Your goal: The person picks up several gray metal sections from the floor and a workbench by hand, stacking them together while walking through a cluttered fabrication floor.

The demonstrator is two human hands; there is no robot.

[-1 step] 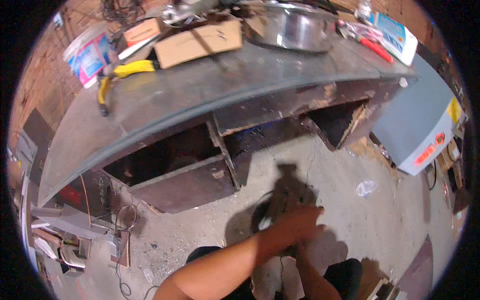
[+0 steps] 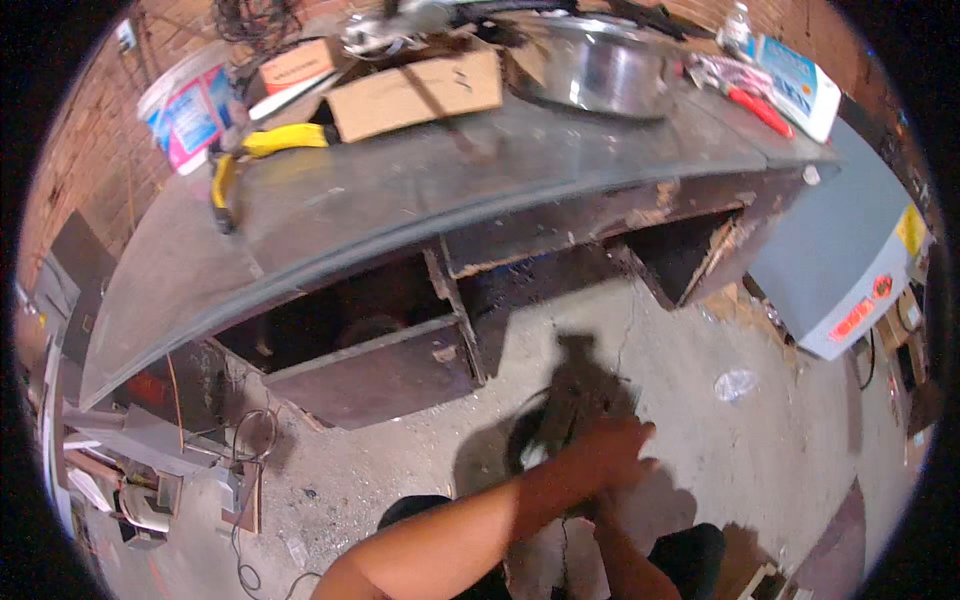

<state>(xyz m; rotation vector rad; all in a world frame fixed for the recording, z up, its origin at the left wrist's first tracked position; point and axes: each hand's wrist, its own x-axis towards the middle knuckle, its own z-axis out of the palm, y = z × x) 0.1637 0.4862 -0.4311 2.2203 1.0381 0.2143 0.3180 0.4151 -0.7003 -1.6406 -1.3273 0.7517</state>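
My left forearm crosses from the lower left, and my left hand [image 2: 612,455] hangs in shadow over the concrete floor. Its fingers point right, with two tips apart and nothing visible between them. Just below it, my right hand [image 2: 603,508] meets it from the lower right. The left hand covers the right hand's fingers, so I cannot make out whether it holds anything. Beyond both hands lies a dark shadow [image 2: 575,385] on the floor. My dark-clothed knees [image 2: 690,560] show on either side.
A worn desk [image 2: 375,205] with open compartments stands ahead. On it are yellow-handled pliers [image 2: 285,140], a cardboard box [image 2: 420,95], a metal pot [image 2: 605,70], a tub [image 2: 190,120] and a white-blue bottle [image 2: 800,90]. A grey cabinet [image 2: 830,235] stands right; a cable [image 2: 240,545] lies left.
The view has shifted slightly, so the desk and the things on it sit a little farther right and lower. My hands keep nearly the same pose.
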